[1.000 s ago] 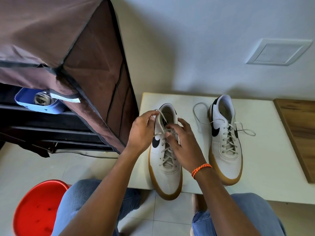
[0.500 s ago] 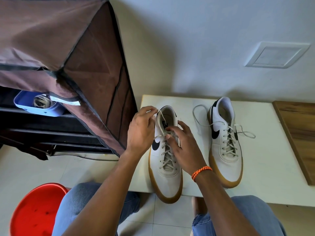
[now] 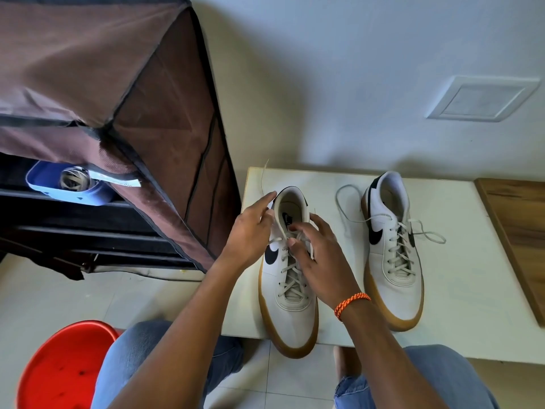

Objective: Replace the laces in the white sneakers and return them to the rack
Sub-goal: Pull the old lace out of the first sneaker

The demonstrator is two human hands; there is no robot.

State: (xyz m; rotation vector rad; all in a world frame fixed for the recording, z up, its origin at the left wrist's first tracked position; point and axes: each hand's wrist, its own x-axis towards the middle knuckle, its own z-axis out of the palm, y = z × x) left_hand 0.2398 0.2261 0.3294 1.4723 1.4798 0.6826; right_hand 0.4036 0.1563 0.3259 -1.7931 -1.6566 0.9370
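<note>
- A red tub (image 3: 63, 367) sits on the floor, well left of the near sneaker and below the rack.
- The rack (image 3: 112, 119), covered in brown fabric, stands left of the near sneaker; a blue container (image 3: 63, 187) lies on one of its dark shelves.
- The left hand (image 3: 250, 231) is at the near sneaker's left collar, forefinger straight along the heel rim, the other fingers (image 3: 267, 215) curled on a lace strand that runs up past the surface's back corner.
- The near sneaker (image 3: 290, 293), white with a gum sole and a black swoosh, lies on the white surface (image 3: 472, 305), its toe hanging over the front edge.
- The right hand (image 3: 321, 255), an orange cord bracelet (image 3: 351, 304) on its wrist, lies over the near sneaker's tongue; thumb and forefinger pinch the lace (image 3: 290, 270) at the top eyelets, the rest spread loosely.
- The far sneaker (image 3: 392, 261) stands right of the near sneaker, apart from it, laced, its loose ends trailing to both sides.
- A wooden board (image 3: 519, 231) lies at the surface's right end.
</note>
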